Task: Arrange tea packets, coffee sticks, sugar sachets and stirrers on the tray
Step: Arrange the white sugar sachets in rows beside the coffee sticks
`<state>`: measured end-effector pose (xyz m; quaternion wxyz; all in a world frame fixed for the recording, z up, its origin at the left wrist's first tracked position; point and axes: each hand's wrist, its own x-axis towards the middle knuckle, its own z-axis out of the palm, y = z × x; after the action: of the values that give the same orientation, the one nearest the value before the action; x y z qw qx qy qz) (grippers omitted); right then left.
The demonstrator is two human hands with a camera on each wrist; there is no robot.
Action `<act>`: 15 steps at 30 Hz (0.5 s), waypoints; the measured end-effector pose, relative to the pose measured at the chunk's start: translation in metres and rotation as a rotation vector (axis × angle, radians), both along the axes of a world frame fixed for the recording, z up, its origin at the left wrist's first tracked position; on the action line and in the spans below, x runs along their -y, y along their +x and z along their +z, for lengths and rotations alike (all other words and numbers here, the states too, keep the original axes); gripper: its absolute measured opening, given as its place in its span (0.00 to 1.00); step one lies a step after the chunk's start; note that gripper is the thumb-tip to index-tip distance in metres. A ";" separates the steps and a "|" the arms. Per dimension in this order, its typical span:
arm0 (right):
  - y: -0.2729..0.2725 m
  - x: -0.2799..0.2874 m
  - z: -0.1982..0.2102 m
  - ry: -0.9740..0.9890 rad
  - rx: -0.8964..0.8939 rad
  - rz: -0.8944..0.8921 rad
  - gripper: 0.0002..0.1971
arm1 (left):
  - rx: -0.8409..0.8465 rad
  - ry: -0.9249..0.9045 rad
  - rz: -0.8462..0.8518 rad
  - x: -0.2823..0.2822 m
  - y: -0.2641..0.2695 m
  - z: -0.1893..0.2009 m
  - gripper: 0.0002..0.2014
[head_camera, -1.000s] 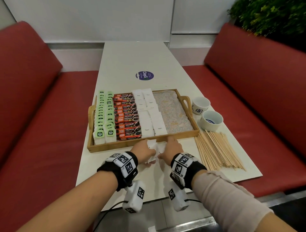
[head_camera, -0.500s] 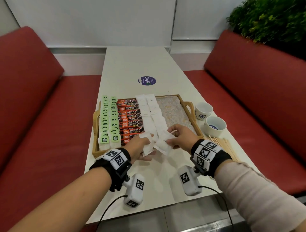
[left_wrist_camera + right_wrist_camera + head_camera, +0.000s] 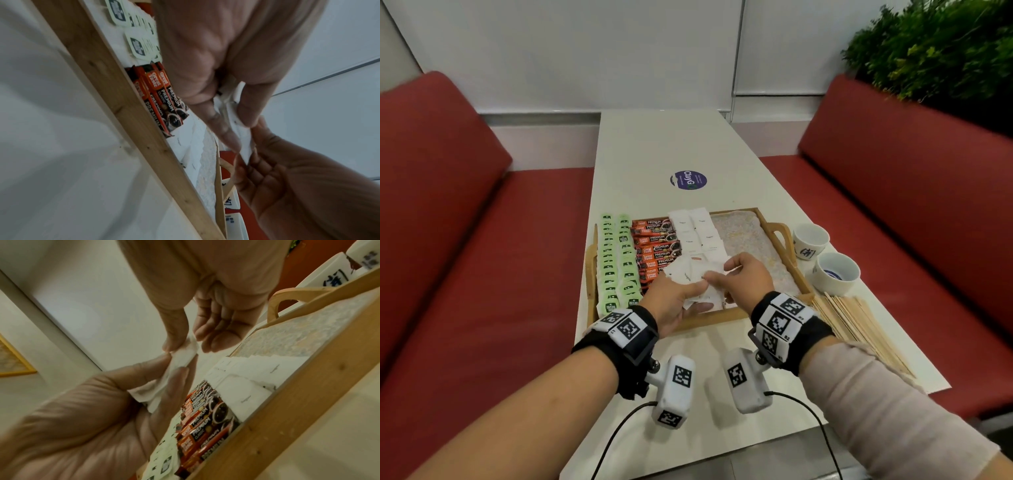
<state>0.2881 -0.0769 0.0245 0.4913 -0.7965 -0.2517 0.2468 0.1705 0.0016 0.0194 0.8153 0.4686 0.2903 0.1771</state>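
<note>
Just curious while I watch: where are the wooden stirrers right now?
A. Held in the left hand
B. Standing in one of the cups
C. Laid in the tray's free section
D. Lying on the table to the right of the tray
D: the wooden stirrers lie in a loose pile on the table, outside the tray, near the two cups.

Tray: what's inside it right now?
Tray holds green tea packets, orange coffee sticks and white sugar sachets; its right side is bare. Both hands cover the nearest sachets.
</note>
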 end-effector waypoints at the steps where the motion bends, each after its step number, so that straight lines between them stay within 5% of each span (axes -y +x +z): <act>1: -0.004 -0.002 0.001 0.035 -0.028 -0.023 0.17 | 0.002 0.018 0.025 -0.003 -0.002 0.000 0.20; 6: -0.021 -0.010 0.005 0.177 -0.100 -0.095 0.14 | 0.018 0.117 0.140 -0.015 -0.008 -0.002 0.17; 15: -0.029 -0.021 0.003 0.148 -0.166 -0.011 0.09 | 0.013 0.172 0.243 -0.035 -0.008 -0.001 0.12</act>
<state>0.2589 -0.0555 0.0279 0.5692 -0.7364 -0.2232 0.2897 0.1621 0.0367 0.0183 0.7466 0.4971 0.3231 0.3018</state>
